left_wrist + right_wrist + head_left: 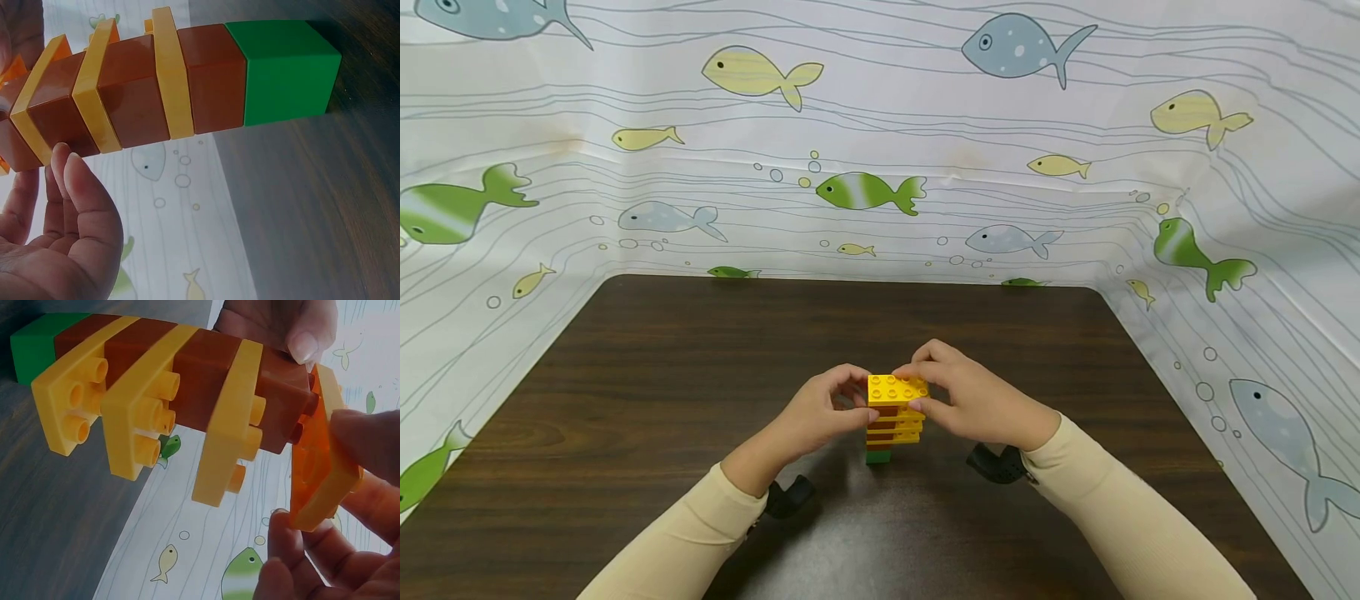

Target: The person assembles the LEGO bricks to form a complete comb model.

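Observation:
A tower of toy building bricks stands upright on the table, with a green brick [877, 457] at its foot. Above the green, brown bricks [128, 94] alternate with thin yellow plates [231, 425] that stick out to the right. My left hand [820, 408] grips the upper part of the tower from the left, thumb in front. At the top, my right hand [981, 396] pinches a yellow plate [328, 469] between thumb and fingers. That plate sits tilted over the top brown brick, whose studs show in the gap in the right wrist view.
The dark wood table [700, 358] spreads around the tower. A white fish-print curtain [880, 125] rises along its back and sides. Black wrist cameras [997, 463] hang below both cream sleeves [1120, 500].

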`<state>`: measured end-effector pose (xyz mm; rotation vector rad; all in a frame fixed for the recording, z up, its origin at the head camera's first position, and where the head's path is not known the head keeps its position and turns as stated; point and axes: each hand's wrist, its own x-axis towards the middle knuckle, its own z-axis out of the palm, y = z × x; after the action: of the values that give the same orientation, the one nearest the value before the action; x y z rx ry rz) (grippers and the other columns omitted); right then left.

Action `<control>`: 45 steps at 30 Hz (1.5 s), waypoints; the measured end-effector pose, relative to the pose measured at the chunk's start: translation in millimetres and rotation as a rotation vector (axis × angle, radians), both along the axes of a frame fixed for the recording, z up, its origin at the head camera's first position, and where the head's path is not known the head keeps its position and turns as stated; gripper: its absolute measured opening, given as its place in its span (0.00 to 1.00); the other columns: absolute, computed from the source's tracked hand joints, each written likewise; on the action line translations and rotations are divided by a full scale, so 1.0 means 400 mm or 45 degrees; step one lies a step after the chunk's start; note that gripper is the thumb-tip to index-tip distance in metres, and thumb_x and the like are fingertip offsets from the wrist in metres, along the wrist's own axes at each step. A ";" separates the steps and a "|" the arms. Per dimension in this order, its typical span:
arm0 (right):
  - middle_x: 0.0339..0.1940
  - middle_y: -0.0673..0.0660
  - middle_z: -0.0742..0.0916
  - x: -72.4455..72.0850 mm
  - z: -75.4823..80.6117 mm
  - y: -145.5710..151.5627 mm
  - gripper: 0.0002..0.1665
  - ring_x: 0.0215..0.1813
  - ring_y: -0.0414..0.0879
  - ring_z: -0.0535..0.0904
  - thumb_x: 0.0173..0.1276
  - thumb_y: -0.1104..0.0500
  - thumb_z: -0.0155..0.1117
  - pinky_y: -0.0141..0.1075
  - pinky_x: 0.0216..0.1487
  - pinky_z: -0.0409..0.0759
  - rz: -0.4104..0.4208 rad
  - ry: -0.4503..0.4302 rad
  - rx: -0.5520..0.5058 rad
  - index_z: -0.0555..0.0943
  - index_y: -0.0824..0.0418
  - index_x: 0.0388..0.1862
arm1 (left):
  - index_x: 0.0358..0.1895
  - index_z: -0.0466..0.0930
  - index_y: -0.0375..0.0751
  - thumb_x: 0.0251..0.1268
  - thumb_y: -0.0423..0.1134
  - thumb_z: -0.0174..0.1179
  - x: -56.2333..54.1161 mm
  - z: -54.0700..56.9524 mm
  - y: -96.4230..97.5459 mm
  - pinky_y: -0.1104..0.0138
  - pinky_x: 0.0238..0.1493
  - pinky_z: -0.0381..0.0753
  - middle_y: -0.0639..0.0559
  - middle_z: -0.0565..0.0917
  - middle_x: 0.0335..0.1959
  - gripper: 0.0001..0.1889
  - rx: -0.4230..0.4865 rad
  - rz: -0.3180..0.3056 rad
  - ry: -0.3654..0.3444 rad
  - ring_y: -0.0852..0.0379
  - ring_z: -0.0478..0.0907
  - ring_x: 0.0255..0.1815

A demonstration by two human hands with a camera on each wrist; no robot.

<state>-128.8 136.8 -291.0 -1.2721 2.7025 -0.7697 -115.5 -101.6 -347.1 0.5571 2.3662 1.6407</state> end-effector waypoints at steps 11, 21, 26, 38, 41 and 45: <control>0.48 0.55 0.76 -0.002 0.005 -0.005 0.24 0.46 0.48 0.73 0.64 0.63 0.67 0.40 0.47 0.77 0.027 0.006 0.019 0.78 0.64 0.59 | 0.54 0.74 0.34 0.62 0.38 0.63 0.004 0.012 -0.002 0.60 0.45 0.77 0.45 0.78 0.44 0.19 0.036 0.025 0.065 0.51 0.74 0.43; 0.48 0.51 0.76 -0.001 -0.030 0.002 0.23 0.48 0.43 0.71 0.64 0.60 0.68 0.36 0.47 0.76 -0.022 -0.042 -0.125 0.78 0.61 0.58 | 0.52 0.74 0.34 0.64 0.38 0.61 0.005 0.020 -0.002 0.62 0.47 0.77 0.46 0.78 0.44 0.17 0.039 0.043 0.072 0.52 0.74 0.43; 0.48 0.51 0.76 0.001 -0.034 0.000 0.22 0.49 0.43 0.70 0.64 0.60 0.68 0.37 0.49 0.75 -0.031 -0.023 -0.128 0.78 0.61 0.58 | 0.52 0.75 0.34 0.64 0.38 0.60 0.005 0.017 -0.003 0.62 0.48 0.77 0.46 0.78 0.44 0.16 0.041 0.032 0.081 0.52 0.74 0.43; 0.47 0.52 0.75 0.007 -0.040 0.000 0.22 0.48 0.44 0.70 0.65 0.60 0.67 0.39 0.48 0.75 -0.023 0.015 -0.117 0.78 0.62 0.58 | 0.52 0.75 0.33 0.64 0.37 0.60 0.003 0.010 -0.002 0.62 0.42 0.78 0.45 0.78 0.43 0.16 0.054 -0.005 0.108 0.52 0.74 0.42; 0.47 0.52 0.75 0.008 -0.042 -0.001 0.22 0.48 0.44 0.69 0.65 0.60 0.67 0.37 0.48 0.75 -0.026 0.024 -0.103 0.78 0.62 0.58 | 0.52 0.74 0.33 0.64 0.36 0.61 0.003 0.007 -0.003 0.64 0.41 0.79 0.45 0.78 0.43 0.16 0.058 -0.010 0.111 0.52 0.74 0.42; 0.47 0.51 0.75 0.009 -0.042 -0.001 0.22 0.48 0.44 0.69 0.66 0.60 0.66 0.37 0.48 0.75 -0.027 0.029 -0.097 0.78 0.62 0.58 | 0.52 0.74 0.32 0.64 0.37 0.60 0.003 0.006 -0.003 0.65 0.38 0.78 0.45 0.78 0.43 0.16 0.063 -0.015 0.111 0.49 0.75 0.41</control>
<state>-125.1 136.3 -307.6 -1.2770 2.7334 -0.8742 -114.2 -103.0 -344.5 0.6636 2.3834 1.7078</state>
